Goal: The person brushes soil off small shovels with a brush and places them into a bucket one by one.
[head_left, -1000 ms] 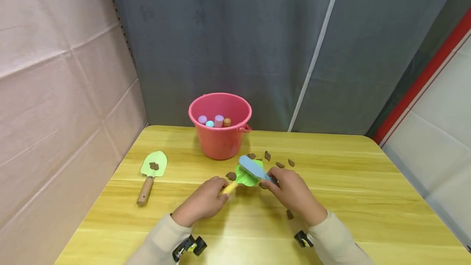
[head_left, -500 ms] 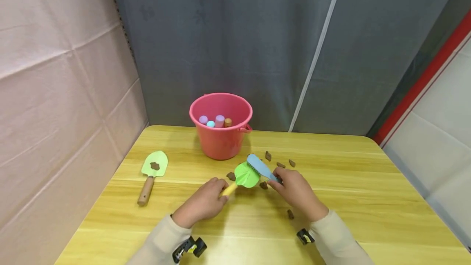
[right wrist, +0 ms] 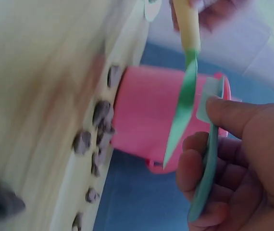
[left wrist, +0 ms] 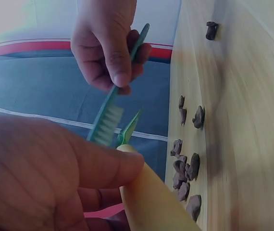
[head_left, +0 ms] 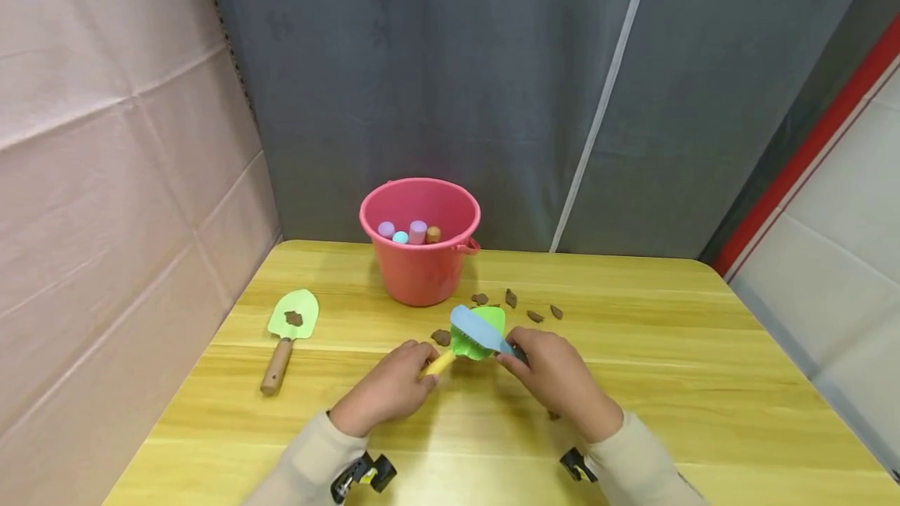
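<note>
My left hand (head_left: 390, 385) grips the yellow handle of a small green shovel (head_left: 496, 320), whose blade is held above the table. In my right hand (head_left: 558, 377) is a blue brush (head_left: 476, 329) with pale bristles, pinched by its handle. The brush head lies over the blade and hides part of it; whether the bristles touch it I cannot tell. In the right wrist view, the shovel blade (right wrist: 182, 108) appears edge-on beside the brush (right wrist: 209, 163). Several brown clumps (head_left: 441, 337) are scattered on the wooden table (head_left: 675, 365) around and below the tools.
Behind the tools stands a pink bucket (head_left: 422, 279) with small purple, light blue and brown pieces inside. A pale green trowel (head_left: 298, 303) with a wooden handle rests at the left, bearing one brown clump (head_left: 294, 318). A grey curtain (head_left: 436, 84) hangs behind the table.
The brush swung right to the blade's edge half a second ago, and now is back left across the blade. The shovel blade has changed its tilt; my left hand has barely moved.
</note>
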Demonstrator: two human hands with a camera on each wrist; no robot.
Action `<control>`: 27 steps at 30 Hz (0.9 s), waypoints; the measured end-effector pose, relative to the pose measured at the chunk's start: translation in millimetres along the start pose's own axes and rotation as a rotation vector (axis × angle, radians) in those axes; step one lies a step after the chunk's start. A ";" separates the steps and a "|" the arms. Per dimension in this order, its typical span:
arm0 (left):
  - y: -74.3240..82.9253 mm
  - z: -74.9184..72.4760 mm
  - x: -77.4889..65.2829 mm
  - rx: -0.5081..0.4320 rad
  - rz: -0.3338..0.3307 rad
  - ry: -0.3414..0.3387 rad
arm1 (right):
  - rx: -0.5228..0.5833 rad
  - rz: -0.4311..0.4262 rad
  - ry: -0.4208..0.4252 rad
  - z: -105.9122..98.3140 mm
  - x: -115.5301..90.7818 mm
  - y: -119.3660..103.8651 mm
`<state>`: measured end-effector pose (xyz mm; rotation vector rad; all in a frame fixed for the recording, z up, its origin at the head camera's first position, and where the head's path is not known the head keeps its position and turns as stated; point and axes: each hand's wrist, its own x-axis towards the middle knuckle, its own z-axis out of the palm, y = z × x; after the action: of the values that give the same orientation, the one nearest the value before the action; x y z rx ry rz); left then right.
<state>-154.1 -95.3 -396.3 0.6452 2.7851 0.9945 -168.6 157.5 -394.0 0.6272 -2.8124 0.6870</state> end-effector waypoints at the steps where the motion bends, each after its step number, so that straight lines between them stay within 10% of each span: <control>1: 0.1 0.2 0.2 0.000 0.002 -0.002 | -0.007 -0.012 -0.010 2.3 0.2 -2.3; 19: -0.9 1.6 -0.1 -0.019 -0.017 0.007 | -0.050 0.136 0.056 5.5 5.1 24.3; 27: -0.2 2.1 0.8 -0.009 -0.023 -0.006 | -0.081 -0.093 0.038 2.2 0.5 -2.8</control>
<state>-154.4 -93.9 -398.0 0.6127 2.7747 0.9976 -167.9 154.0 -394.7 0.7177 -2.7410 0.5589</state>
